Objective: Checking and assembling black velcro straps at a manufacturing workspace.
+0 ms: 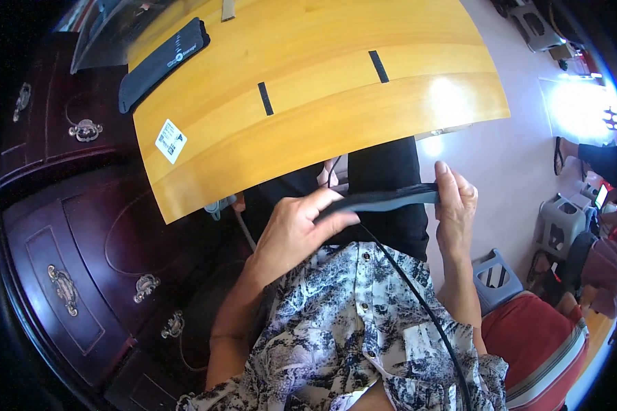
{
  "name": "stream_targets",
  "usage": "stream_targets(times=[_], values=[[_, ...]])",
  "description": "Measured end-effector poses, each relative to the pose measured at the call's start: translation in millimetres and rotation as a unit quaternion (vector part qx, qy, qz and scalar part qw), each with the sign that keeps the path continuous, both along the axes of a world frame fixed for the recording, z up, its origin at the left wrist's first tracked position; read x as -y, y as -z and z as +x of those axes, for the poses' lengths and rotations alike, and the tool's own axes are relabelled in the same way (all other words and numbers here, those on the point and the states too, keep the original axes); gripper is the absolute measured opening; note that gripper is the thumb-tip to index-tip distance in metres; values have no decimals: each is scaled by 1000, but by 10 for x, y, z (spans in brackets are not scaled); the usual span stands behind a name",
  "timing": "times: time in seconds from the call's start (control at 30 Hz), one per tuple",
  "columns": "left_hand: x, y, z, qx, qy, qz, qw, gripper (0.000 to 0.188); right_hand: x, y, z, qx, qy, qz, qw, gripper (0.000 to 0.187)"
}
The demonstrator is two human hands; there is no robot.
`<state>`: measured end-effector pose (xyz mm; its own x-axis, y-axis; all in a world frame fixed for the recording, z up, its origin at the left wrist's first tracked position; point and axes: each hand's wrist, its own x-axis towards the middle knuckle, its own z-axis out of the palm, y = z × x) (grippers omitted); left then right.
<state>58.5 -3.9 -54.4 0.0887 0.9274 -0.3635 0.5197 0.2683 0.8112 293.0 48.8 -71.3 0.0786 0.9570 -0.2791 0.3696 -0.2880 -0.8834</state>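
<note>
Over my lap, just below the near edge of the yellow wooden table (pixel 322 116), both hands hold a long flat dark piece (pixel 391 199), black along the top with a grey-blue face. It is seen nearly edge-on, so its exact kind is unclear; it resembles a soft sleeve. My left hand (pixel 300 225) pinches its left end between thumb and fingers. At the other end, my right hand (pixel 456 205) grips with thumb up and fingers closed. A dark grey pouch (pixel 163 66) with white print lies at the table's left edge.
Two short black strips (pixel 265 98) (pixel 378 66) and a white label (pixel 171 142) are on the tabletop. A dark wooden cabinet (pixel 62 274) stands left. Grey plastic stools (pixel 495 277), a red cushion (pixel 535 342) and other people are right. A black cord (pixel 418 291) crosses my shirt.
</note>
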Motion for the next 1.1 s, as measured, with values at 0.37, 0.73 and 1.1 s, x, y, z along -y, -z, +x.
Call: stream_targets(times=[0.37, 0.73, 1.1], values=[[125, -177, -184, 2, 5, 128, 992, 26, 78, 9, 32, -41, 29, 26, 998, 42], [107, -210, -192, 514, -81, -96, 849, 24, 146, 111, -63, -373, 60, -348, 858, 36], [-415, -714, -406, -158, 159, 235, 946, 30, -346, -541, -14, 52, -79, 261, 961, 33]])
